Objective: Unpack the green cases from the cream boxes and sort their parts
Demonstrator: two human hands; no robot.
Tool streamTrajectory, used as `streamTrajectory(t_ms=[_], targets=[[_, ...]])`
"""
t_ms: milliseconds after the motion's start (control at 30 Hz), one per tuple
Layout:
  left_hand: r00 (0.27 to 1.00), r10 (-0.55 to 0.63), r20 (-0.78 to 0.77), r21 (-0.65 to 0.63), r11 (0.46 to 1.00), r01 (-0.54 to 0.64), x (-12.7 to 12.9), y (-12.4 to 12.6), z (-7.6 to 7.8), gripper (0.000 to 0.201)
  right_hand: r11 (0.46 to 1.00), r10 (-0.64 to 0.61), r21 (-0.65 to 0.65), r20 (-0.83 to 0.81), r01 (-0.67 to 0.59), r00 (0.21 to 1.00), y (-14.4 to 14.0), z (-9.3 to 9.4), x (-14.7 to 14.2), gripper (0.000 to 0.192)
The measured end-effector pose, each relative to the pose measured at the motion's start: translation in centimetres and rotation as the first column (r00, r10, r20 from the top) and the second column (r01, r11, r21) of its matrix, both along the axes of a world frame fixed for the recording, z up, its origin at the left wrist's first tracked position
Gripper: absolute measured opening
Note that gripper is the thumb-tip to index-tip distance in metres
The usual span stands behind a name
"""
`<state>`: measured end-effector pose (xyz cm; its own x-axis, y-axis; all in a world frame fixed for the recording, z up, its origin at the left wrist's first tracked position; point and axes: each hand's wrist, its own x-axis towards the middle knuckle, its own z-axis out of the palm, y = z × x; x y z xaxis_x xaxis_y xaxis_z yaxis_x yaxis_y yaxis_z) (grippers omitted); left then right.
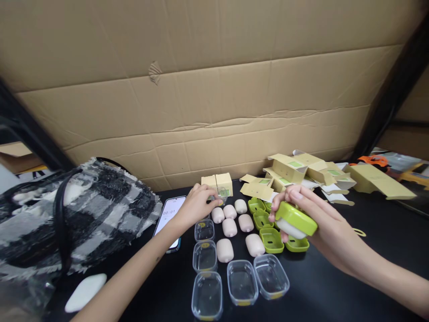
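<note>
Head view:
L hand: left hand [197,202] reaches fwd over the black tabletop [335,286], fingers curled down, tips pinching a small clear plastic lid [221,195] w/ a green label, just in front of the two small tan cardboard boxes [217,183] by the back wall.
R hand: right hand [313,219] raised above the table, fingers & thumb wrapped round a lime-green plastic tray with a white oval soap bar in it [295,220]; tray tilted, soap face turned down-left. Grip closed on it.
Held item loc: right of centre, in the air over the loose lime-green plastic trays [272,240], not touching them.
Pink soaps: pale pink rounded soap bars [231,226], abt seven, lying loose in centre betw. L hand and the green trays.
Clear tubs: clear rectangular plastic containers [241,281], five, open side up, in an arc near the front edge; yellow labels at their edges.
Phone: smartphone with a lit white screen [170,214] flat on table, partly under L wrist; digits show, too small to be sure.
Bag: black-and-white plaid fabric bag with black straps [83,210] on far left.
White bar: white oval soap bar [85,291] alone, front left, just beside the bag.
Cartons: opened tan cardboard cartons with green stickers [301,172] piled at back right.
Backdrop: big creased corrugated cardboard sheet [214,89] behind everything.
</note>
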<state>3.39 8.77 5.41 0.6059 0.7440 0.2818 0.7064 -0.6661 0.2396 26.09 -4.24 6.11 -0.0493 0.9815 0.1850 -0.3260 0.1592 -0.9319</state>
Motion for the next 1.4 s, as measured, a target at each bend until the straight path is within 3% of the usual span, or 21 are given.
streamTrajectory(t_ms=[233,533,767,900,967,1000,1033,1067,1100,1133,1167,1200,1233,1300,1400], targets=[[0.998,0.057,-0.031,0.092,0.994,-0.053,0.1,-0.1,-0.7,0.015,1.000,0.008,0.020,0.005,-0.008,1.000,-0.1,0.1,0.0,0.021],[0.997,0.028,-0.069,0.098,0.995,-0.021,0.1,-0.4,0.0,0.020,1.000,-0.016,0.022,0.026,0.015,1.000,-0.3,0.2,0.0,0.022],[1.000,0.016,-0.018,-0.003,1.000,-0.016,-0.4,-0.4,0.1,0.016,1.000,0.006,0.012,0.029,-0.007,1.000,-0.2,0.3,-0.1,0.022],[0.989,0.038,0.144,-0.077,0.997,-0.027,0.8,-1.6,1.1,0.023,1.000,-0.009,0.024,0.004,0.009,1.000,0.1,-0.1,0.0,0.023],[0.974,0.021,0.224,-0.186,0.982,0.021,2.1,-3.3,1.3,0.031,0.997,-0.025,0.074,0.009,0.024,1.000,0.2,-0.7,-0.1,0.022],[0.968,-0.002,0.251,-0.273,0.959,0.073,2.8,-4.4,1.3,0.036,0.994,-0.036,0.108,0.019,0.034,0.999,0.2,-1.0,-0.2,0.022],[0.957,-0.042,0.286,-0.411,0.897,0.162,3.5,-5.5,1.2,0.042,0.990,-0.041,0.138,0.032,0.036,0.999,0.1,-1.4,-0.4,0.022],[0.908,-0.043,0.416,-0.690,0.636,0.346,4.2,-6.7,0.9,0.049,0.988,-0.037,0.152,0.048,0.030,0.998,0.0,-1.8,-0.6,0.023],[0.847,-0.015,0.531,-0.795,0.337,0.504,4.7,-7.7,0.7,0.056,0.989,-0.027,0.145,0.070,0.016,0.997,-0.1,-2.2,-0.8,0.025],[0.791,0.049,0.610,-0.788,0.146,0.599,5.2,-8.6,0.4,0.060,0.992,-0.011,0.127,0.102,-0.002,0.995,-0.2,-2.5,-1.0,0.026],[0.746,0.126,0.654,-0.752,0.007,0.659,5.5,-9.3,0.1,0.060,0.993,-0.002,0.113,0.148,-0.015,0.989,-0.2,-2.7,-1.1,0.026],[0.712,0.192,0.675,-0.719,-0.042,0.694,5.7,-9.7,0.0,0.056,0.992,-0.017,0.124,0.208,-0.009,0.978,-0.3,-2.8,-1.1,0.026],[0.686,0.253,0.682,-0.704,-0.028,0.710,5.7,-10.0,-0.1,0.050,0.985,-0.065,0.174,0.279,0.016,0.958,-0.2,-2.8,-1.0,0.024],[0.650,0.339,0.680,-0.706,0.065,0.705,5.6,-10.0,0.2,0.043,0.933,-0.211,0.356,0.419,0.054,0.883,-0.1,-2.4,-0.5,0.018],[0.620,0.376,0.689,-0.708,0.165,0.687,5.3,-9.6,1.0,0.054,0.827,-0.318,0.559,0.550,-0.057,0.773,0.2,-1.7,0.5,0.015]])
